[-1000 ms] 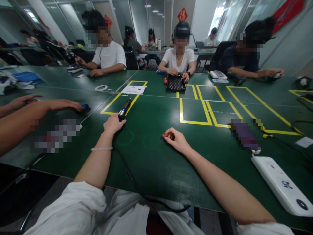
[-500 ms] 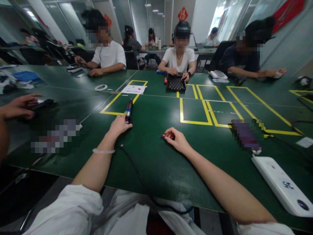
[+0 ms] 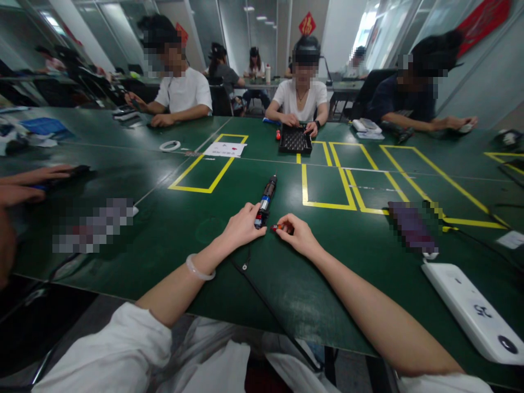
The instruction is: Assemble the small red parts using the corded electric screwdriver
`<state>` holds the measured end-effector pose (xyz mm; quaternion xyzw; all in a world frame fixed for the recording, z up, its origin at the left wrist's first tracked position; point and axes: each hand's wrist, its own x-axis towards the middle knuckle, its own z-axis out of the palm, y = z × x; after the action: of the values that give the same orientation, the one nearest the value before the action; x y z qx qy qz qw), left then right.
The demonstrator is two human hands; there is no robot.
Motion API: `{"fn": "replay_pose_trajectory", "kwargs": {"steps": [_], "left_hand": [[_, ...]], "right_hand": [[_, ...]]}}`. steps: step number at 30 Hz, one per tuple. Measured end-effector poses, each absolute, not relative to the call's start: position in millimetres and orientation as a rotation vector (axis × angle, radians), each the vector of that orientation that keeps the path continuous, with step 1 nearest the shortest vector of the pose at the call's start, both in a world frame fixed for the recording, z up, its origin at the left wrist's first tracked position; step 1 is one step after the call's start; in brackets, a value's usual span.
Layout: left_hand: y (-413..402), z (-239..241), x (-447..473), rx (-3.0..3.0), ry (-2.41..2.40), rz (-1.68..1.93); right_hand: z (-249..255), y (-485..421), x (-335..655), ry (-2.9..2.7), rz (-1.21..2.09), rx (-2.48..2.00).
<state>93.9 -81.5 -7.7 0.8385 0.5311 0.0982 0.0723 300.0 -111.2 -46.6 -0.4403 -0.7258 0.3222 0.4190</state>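
My left hand grips the near end of a black and blue corded tool, which lies on the green table and points away from me. Its black cable trails back toward my body. My right hand rests on the table just to the right, pinching a small red part between its fingertips. The tool's near end and the red part are almost touching.
A white power strip lies at the right, beside a blurred dark object. Yellow tape rectangles mark the table. Across sit several people, one with a black tray. Another person's hands rest at the left.
My left hand has dragged the corded tool to the right, from the yellow-taped area to beside my right hand. My right hand has stayed put with the red part.
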Motion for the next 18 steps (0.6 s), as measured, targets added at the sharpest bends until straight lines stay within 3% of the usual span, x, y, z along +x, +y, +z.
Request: {"fn": "replay_pose_trajectory", "kwargs": {"steps": [18], "left_hand": [[-105, -3, 113, 2.589, 1.46, 0.272]], "right_hand": [[-52, -109, 301, -1.889, 0.652, -1.166]]}}
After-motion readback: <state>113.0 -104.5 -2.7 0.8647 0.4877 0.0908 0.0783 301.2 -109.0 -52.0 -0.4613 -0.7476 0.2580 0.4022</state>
